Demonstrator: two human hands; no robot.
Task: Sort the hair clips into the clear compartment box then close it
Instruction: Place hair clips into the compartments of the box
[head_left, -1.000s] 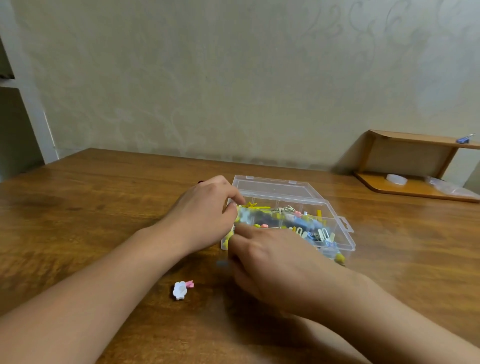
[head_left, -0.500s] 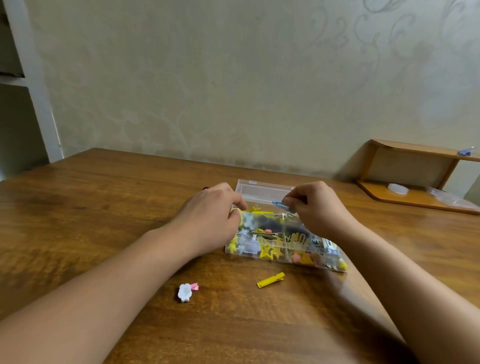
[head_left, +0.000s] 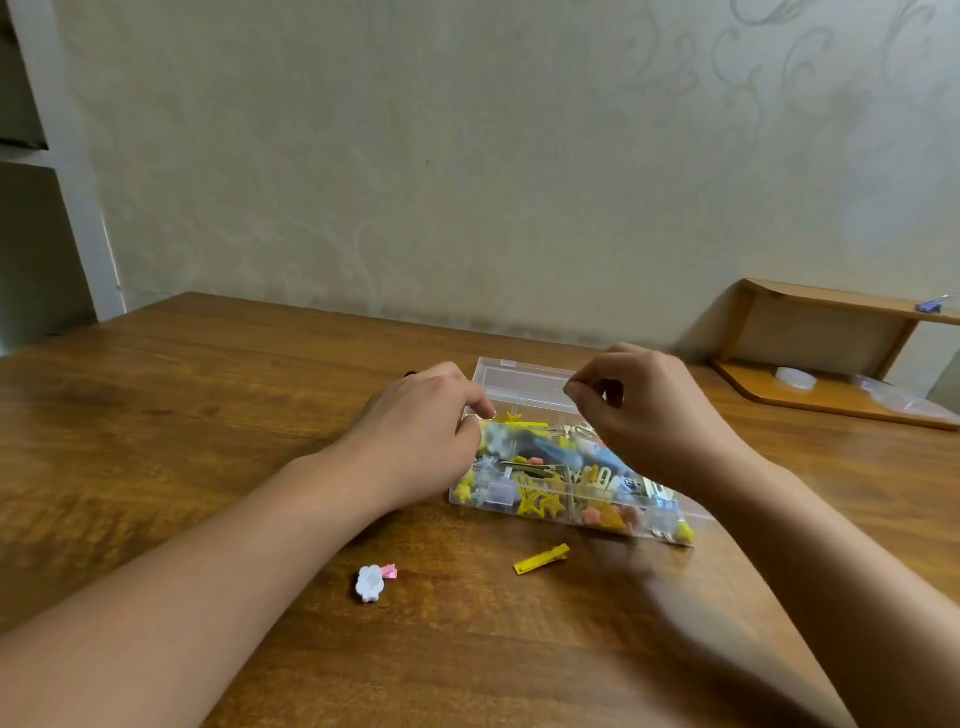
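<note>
Tabletop — two loose clips (yellow clip, flower clip); both hands' grips unclear.

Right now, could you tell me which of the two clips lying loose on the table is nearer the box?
The yellow bar clip, just in front of the clear box; the white flower clip lies farther left.

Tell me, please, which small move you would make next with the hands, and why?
Probably reach the right hand down for the yellow clip: it and the white flower clip lie on the table outside the open clear box, which the left hand steadies.
</note>
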